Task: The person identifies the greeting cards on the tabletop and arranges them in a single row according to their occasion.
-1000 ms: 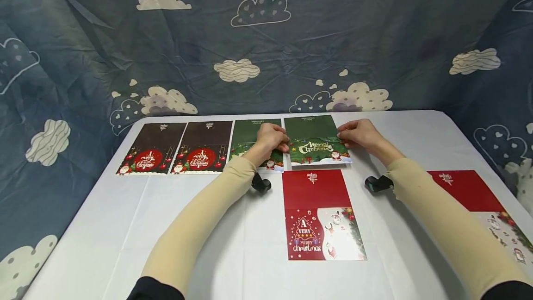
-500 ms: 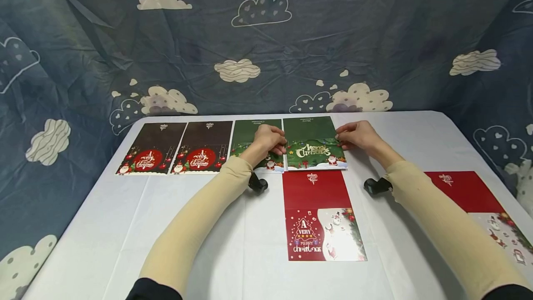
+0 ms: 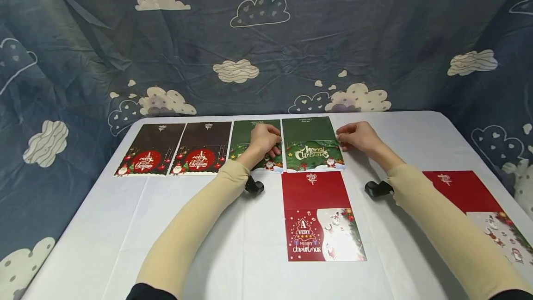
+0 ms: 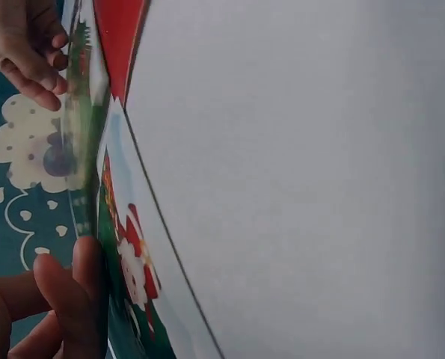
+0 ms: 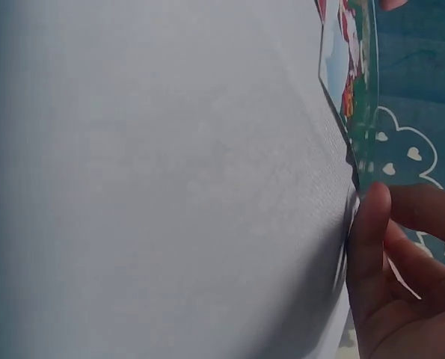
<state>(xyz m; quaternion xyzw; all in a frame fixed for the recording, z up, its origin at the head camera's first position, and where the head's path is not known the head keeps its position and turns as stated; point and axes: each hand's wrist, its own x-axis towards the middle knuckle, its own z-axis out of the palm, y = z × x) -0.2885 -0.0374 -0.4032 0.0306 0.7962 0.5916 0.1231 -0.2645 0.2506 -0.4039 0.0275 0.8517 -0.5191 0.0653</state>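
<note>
In the head view a green Christmas card (image 3: 313, 147), unfolded, lies at the back of the white table. My right hand (image 3: 359, 137) is at its right edge; in the right wrist view the thumb (image 5: 373, 213) and a finger meet at this edge, pinching it. My left hand (image 3: 263, 141) is over a second green Christmas card (image 3: 238, 140) and partly hides it. Its fingertips lie just left of the gap between the two green cards. Thumb and fingers (image 4: 61, 288) stand apart in the left wrist view, with no card held between them.
Two dark brown cards (image 3: 151, 149) continue the row to the left. A red card (image 3: 315, 193) lies just below the right green one. Another red card (image 3: 451, 189) is at the right, partly behind my right sleeve (image 3: 449, 226). A cloud-print cloth (image 3: 266, 50) hangs behind the table.
The right green card has come down flat onto the table, its lower edge no longer raised. My left hand has drawn slightly left, off its edge; the right hand has stayed at the other edge.
</note>
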